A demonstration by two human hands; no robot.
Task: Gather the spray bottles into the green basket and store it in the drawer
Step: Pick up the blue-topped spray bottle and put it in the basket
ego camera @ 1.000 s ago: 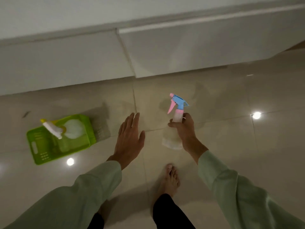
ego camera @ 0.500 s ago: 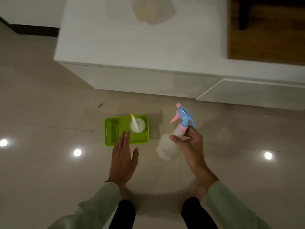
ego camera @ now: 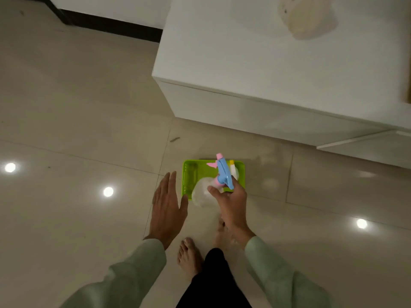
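- A glossy tiled floor (ego camera: pixel 89 112) is being viewed, a white cabinet (ego camera: pixel 278 70) at two o'clock.
- The pink-and-blue spray bottle (ego camera: pixel 222 174) is being gripped by the right hand (ego camera: pixel 231 203) above the green basket (ego camera: pixel 191 176), at twelve o'clock from the feet.
- The left hand (ego camera: pixel 166 210) is being held open, empty.
- A yellow-capped bottle (ego camera: pixel 233 168) is sitting inside; it may be knocked over by a careless drop.

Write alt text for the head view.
A right hand holds a blue-and-pink spray bottle over a green basket on the tiled floor. A yellow-capped bottle already stands inside. The left hand hovers open beside it, below a white cabinet.
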